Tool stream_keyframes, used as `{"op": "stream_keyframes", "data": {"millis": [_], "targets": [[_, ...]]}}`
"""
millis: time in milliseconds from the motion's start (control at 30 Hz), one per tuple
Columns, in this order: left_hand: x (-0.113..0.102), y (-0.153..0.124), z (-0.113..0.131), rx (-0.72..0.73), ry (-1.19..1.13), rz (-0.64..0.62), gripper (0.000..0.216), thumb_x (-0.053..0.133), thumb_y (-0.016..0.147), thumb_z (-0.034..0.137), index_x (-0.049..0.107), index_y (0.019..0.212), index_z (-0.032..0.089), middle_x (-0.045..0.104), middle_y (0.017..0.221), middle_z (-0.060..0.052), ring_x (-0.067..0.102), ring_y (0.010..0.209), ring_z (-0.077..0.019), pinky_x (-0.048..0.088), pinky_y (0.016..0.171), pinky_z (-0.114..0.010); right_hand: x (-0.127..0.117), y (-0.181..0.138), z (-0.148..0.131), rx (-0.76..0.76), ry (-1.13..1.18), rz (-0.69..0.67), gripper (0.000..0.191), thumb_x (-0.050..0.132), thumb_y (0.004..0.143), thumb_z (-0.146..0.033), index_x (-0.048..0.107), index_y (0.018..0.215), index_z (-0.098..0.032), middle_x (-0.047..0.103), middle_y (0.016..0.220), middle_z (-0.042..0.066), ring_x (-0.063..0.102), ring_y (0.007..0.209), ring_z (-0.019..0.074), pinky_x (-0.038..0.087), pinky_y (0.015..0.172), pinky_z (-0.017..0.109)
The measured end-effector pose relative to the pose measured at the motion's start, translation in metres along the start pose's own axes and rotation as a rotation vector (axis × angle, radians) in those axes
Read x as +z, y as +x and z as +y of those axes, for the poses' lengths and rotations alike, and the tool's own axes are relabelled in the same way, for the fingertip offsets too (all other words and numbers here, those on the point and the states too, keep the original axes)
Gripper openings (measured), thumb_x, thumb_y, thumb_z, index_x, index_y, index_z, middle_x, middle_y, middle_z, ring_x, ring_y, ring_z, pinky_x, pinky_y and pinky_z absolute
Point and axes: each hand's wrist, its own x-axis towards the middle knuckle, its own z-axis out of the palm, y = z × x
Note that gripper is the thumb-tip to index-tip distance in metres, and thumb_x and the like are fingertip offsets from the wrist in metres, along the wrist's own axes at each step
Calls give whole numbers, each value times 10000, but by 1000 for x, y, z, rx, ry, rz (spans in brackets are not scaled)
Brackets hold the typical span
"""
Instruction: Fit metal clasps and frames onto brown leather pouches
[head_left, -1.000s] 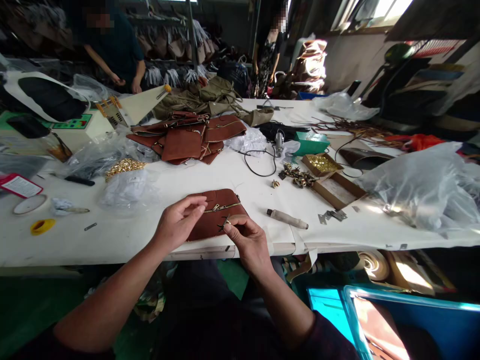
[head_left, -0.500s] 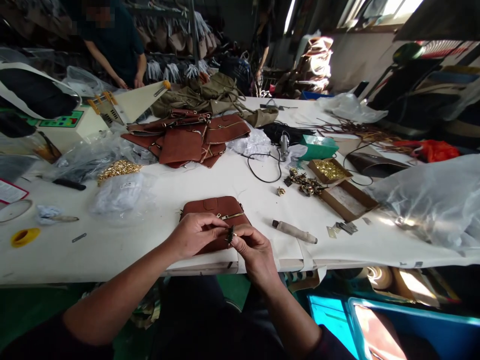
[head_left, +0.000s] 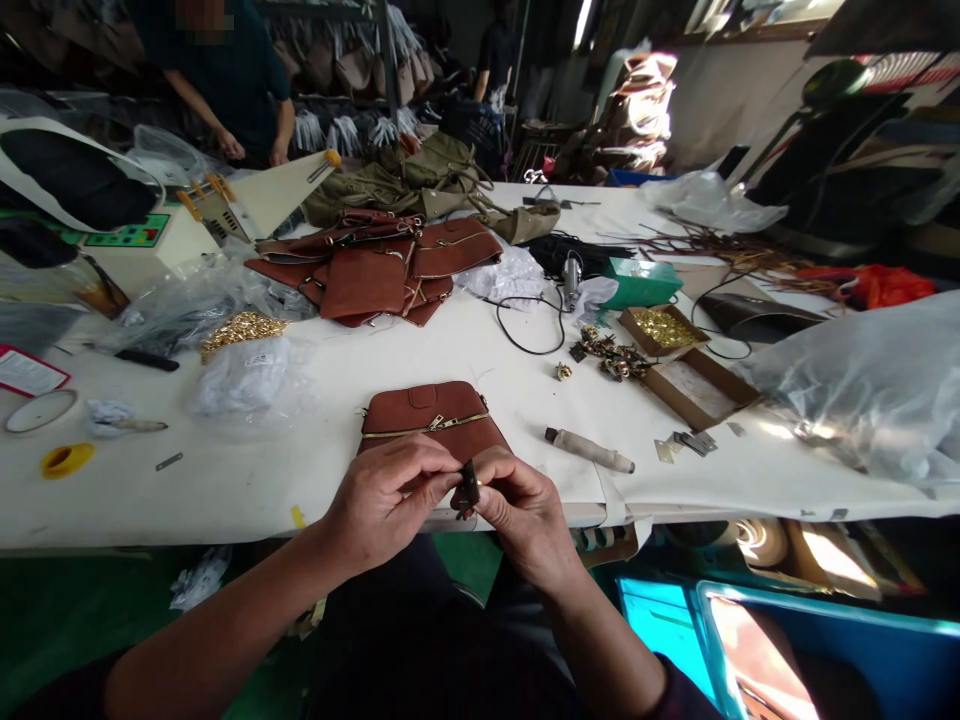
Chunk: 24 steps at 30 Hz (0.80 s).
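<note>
In front of me a brown leather bag [head_left: 439,415] with a brass zipper lies on the white table, its near part behind my hands. Just over its front edge, my left hand [head_left: 390,500] and my right hand [head_left: 525,510] meet at a small dark metal bag clasp [head_left: 469,485]. Thumb and fingers of the right hand pinch it, with a bit of brass showing beside the thumb. My left fingertips are pressed together on its left side. Right of the bag lies a wrapped, stick-like tool [head_left: 590,450]. Similar metal fittings [head_left: 611,355] are heaped farther back.
Brown leather bags [head_left: 375,270] are piled at mid-table. A box of brass pieces [head_left: 661,328] and an open cardboard box [head_left: 697,388] stand right, near a big plastic bag [head_left: 870,390]. Yellow tape [head_left: 67,460] lies left. A person [head_left: 225,90] stands at the far left.
Both hands have come nearer to me with the clasp, which has turned to show a flatter side. More of the bag's zipper is uncovered. The background person in dark clothes has shifted left.
</note>
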Motion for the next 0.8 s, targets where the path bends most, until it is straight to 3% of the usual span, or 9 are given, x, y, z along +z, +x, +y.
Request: {"op": "stream_keyframes", "data": {"millis": [133,267,400,533,667,800], "targets": [[-5,-3,11,89,105,-84,125,651,1020,103,702,1079,201,756,980,-51,727,889,-145,588,816,-249,-4,-5,-13,-20,-48,-66,109,793,990,-321,784,936,-227,689,910,41,674,839,197,553,789,353],[-9,-4,19,52,35,-194,132,629,1029,90,698,1081,190,740,988,-50,717,895,-135,567,827,-237,-8,-9,-20,-51,-132,-120,157,795,989,-367,785,924,-224,708,874,49,663,855,209,543,809,360],[-7,-4,15,-25,-32,-219,111,642,1036,126,715,1035,210,749,956,-26,717,870,-126,560,813,-226,-11,-10,-18,-51,-145,-111,164,800,984,-364,775,905,-222,709,866,45,664,852,204,537,812,353],[-10,-3,-33,-148,15,-263,154,667,1042,294,737,1162,228,770,1142,-61,740,1044,-181,584,932,-282,-15,-6,-1,-15,-185,31,174,804,976,-371,752,898,-225,702,891,30,651,833,187,526,800,334],[-23,6,-113,-431,571,-288,444,609,1019,450,651,1389,208,662,1453,-133,579,1390,-311,484,1183,-450,-24,9,29,14,-277,167,235,807,957,-436,736,881,-226,693,886,22,619,823,182,494,772,315],[-26,14,-162,-514,706,-361,494,695,925,500,693,1295,172,686,1393,-170,568,1347,-373,471,1167,-500,-32,24,58,67,-304,180,286,780,952,-487,728,875,-216,689,856,24,613,813,192,491,765,320]]}}
